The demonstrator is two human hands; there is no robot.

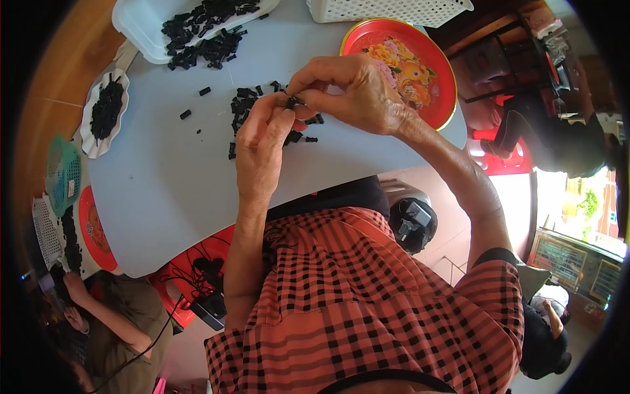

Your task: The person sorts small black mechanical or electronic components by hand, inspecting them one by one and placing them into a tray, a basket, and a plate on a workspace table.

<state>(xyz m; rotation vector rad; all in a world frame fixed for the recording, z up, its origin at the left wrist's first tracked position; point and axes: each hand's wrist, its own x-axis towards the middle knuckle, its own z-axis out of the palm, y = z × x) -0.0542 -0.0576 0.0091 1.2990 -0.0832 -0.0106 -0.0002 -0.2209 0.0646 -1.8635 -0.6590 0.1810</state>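
Above the grey table (pixel 164 197) my two hands meet at a small black plastic part (pixel 293 103). My left hand (pixel 262 144) is closed, gripping the part between thumb and fingers. From the right, my right hand (pixel 354 95) pinches at the same part with thumb and forefinger; the exact contact is partly hidden by the fingers. Beneath and around both hands lies a loose heap of short black parts (pixel 243 104), some of it covered by my left hand. Two separate black pieces (pixel 205 90) rest left of the heap.
A white tray (pixel 139 46) with many black parts stands far left. A scalloped white dish (pixel 88 146) holds thin black pieces. Far right are a red flowered tray (pixel 444 65) and a white basket (pixel 394 12). Another person's hand (pixel 77 289) is at left, near a green basket (pixel 62 172).
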